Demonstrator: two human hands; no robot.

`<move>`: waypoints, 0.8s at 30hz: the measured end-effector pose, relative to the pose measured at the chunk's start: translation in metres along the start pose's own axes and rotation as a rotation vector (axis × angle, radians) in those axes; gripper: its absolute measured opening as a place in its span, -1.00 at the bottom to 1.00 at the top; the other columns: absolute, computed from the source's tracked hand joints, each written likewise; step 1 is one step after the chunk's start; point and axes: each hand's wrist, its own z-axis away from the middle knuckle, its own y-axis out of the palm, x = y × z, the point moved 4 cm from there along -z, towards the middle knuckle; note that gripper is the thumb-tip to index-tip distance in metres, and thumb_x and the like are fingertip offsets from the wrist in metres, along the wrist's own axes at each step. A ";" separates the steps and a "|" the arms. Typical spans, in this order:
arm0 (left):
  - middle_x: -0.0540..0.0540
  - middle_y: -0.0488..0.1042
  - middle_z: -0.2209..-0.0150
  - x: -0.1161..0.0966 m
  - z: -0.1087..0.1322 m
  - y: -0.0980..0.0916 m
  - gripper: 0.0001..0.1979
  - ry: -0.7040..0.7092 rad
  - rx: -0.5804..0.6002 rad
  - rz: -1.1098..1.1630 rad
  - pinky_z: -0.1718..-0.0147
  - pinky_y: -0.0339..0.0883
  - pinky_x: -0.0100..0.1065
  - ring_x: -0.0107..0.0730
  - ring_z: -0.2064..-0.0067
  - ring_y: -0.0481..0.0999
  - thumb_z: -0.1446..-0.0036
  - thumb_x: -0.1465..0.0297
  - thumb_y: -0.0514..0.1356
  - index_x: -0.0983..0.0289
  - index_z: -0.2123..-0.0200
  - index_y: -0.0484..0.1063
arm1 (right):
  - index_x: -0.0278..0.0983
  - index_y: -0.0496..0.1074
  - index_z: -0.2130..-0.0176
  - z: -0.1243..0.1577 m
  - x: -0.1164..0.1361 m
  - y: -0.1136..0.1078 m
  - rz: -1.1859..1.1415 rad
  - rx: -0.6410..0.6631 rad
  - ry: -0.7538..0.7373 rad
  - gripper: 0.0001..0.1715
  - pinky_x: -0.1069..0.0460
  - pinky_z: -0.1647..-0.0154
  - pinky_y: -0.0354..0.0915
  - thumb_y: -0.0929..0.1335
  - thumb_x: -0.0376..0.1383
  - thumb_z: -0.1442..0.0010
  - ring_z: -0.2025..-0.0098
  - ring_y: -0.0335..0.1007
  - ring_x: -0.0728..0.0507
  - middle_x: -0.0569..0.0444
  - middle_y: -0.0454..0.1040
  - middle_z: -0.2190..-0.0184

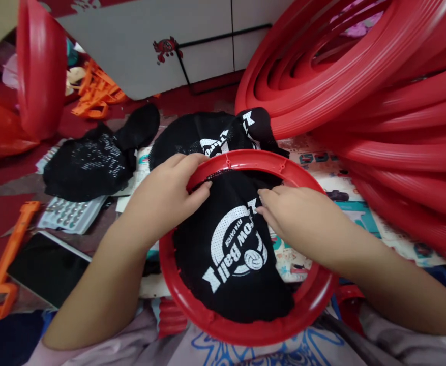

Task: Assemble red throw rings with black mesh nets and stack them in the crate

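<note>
A red plastic ring [314, 300] rests tilted against my lap, its hollow inner side facing me. Black mesh fabric [261, 295] with a white "Throw Ball" print lies within the ring, its lower left edge along the rim and a gap on the right. My left hand [169, 195] is closed round the ring's upper left rim, its thumb by the fabric's edge. Inside the ring's right side, my right hand [291, 211] pinches the edge of the fabric. Behind the ring lies another black printed fabric piece [180, 132].
Stacked red rings [360, 122] fill the right side. On the left are black fabric [89, 162], a tray of small metal parts [70, 216], a dark flat tablet-like object [49, 267] and an orange plastic handle [12, 259]. Orange parts [96, 91] lie near a white cabinet [203, 40].
</note>
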 end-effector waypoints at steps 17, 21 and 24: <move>0.17 0.46 -0.01 -0.012 -0.004 0.008 -0.83 0.188 -0.086 0.412 -0.05 0.33 -0.24 -0.26 -0.04 0.46 -0.18 0.37 0.18 0.30 0.19 0.47 | -0.26 0.39 0.30 -0.010 -0.006 -0.002 -0.753 -0.183 0.004 -0.82 0.12 0.49 0.09 0.34 -0.44 -0.02 0.49 0.28 0.00 0.22 0.43 0.48; 0.19 0.48 0.03 -0.012 -0.004 0.011 -0.84 0.185 -0.130 0.411 0.00 0.37 -0.22 -0.27 0.01 0.48 -0.16 0.40 0.18 0.31 0.20 0.48 | -0.27 0.41 0.04 -0.011 -0.013 -0.005 -0.776 -0.371 -0.071 -0.62 0.08 0.20 0.29 0.31 -0.45 -0.12 0.20 0.44 -0.05 0.10 0.54 0.16; 0.16 0.48 0.07 -0.012 -0.004 0.011 -0.87 0.150 -0.134 0.413 0.05 0.39 -0.25 -0.28 0.05 0.48 -0.15 0.37 0.19 0.31 0.29 0.49 | -0.31 0.46 0.03 -0.009 -0.014 -0.008 -0.634 -0.505 -0.145 -0.67 0.03 0.04 0.31 0.27 -0.45 -0.22 0.07 0.44 -0.09 0.03 0.53 0.10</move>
